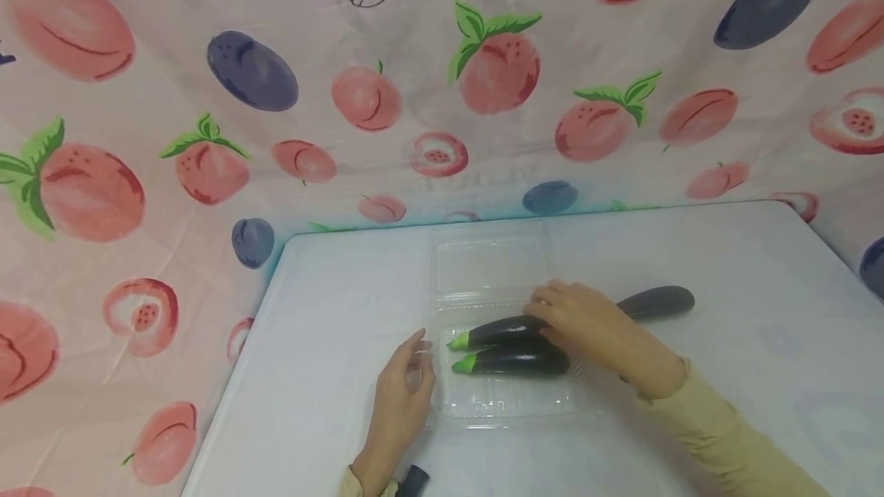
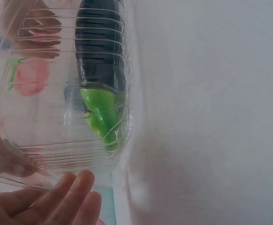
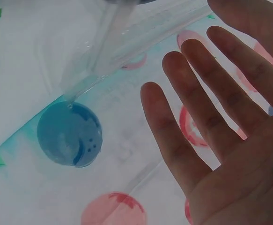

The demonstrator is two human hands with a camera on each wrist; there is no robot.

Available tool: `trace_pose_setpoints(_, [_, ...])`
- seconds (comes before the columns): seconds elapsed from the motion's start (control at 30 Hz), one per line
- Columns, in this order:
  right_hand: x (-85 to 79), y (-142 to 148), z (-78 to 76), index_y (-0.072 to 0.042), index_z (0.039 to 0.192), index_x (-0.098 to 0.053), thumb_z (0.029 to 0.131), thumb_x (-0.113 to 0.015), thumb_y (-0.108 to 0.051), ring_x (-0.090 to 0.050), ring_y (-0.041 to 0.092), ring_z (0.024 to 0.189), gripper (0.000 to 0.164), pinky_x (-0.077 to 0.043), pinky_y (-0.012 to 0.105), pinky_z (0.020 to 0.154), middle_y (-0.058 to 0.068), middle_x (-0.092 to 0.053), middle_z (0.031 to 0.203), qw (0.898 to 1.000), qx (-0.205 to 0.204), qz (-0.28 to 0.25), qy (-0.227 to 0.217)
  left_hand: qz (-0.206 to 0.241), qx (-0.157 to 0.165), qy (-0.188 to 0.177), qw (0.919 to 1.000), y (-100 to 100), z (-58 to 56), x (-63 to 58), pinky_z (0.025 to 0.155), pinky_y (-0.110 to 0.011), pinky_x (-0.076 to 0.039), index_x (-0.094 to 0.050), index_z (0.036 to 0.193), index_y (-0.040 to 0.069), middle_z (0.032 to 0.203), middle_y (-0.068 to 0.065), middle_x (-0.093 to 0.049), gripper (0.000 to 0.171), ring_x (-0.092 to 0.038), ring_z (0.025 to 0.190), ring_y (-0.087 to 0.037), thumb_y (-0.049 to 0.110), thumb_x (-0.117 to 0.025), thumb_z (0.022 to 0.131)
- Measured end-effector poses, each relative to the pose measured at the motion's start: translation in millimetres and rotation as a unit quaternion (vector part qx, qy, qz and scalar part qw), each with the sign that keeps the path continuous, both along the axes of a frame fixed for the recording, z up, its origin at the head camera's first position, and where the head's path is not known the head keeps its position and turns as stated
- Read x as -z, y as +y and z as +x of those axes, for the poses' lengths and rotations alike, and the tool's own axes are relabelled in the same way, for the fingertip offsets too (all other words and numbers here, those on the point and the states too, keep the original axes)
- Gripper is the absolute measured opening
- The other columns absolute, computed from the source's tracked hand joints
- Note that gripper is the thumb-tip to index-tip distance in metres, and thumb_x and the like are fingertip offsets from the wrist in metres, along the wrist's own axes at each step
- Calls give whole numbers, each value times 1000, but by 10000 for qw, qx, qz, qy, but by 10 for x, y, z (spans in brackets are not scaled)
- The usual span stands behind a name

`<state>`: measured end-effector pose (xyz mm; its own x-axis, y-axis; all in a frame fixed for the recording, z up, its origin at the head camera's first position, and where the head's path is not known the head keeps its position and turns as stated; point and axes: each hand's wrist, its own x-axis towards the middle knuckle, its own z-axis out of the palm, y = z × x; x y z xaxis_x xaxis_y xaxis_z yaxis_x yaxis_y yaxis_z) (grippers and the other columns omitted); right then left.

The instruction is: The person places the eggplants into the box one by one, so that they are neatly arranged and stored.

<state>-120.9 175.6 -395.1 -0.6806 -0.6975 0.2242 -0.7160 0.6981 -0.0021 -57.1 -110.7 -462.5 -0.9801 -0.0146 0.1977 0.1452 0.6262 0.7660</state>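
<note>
Currently, the right grip (image 1: pixel 587 320) has its fingers straight, clasping nothing, at the right ends of two green-capped eggplants (image 1: pixel 525 360) in a clear clamshell container (image 1: pixel 476 405). Beyond it, the lid (image 1: pixel 483 267) lies folded back. The loose-fingered left grip (image 1: pixel 404 397) is just beside the rim. Past the right grip, a dark rounded end (image 1: pixel 659 302) shows.
</note>
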Motion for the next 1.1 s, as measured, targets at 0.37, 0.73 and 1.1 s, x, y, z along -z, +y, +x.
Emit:
trace_pose_setpoints(0.37, [-48,228,-16,-6,109,-71,75,-86,-12,-65,26,97,37,-59,42,81,9,-68,105,9997,197,53,123,69,3,-150,9999,9,-3,-21,95,-43,-55,-54,138,9,119,-3,-68,40,-67,105,-19,10,-57,99])
trace_pose_setpoints(0.73, [-116,358,-58,-7,109,-72,76,-85,-13,-65,29,95,36,-59,44,81,11,-69,103,9990,400,189,47,12,-20,-148,9999,4,-4,-25,95,-40,-56,-53,139,10,119,-3,-67,40,-67,106,-17,11,-56,99])
trace_pose_setpoints(1.1, [-38,527,-93,-6,108,-71,75,-86,-13,-65,29,94,37,-59,45,79,10,-68,101,9989,453,12,-70,73,-21,-214,9997,-5,-1,-12,94,-42,-56,-53,139,10,119,-2,-67,40,-66,105,-17,12,-56,99])
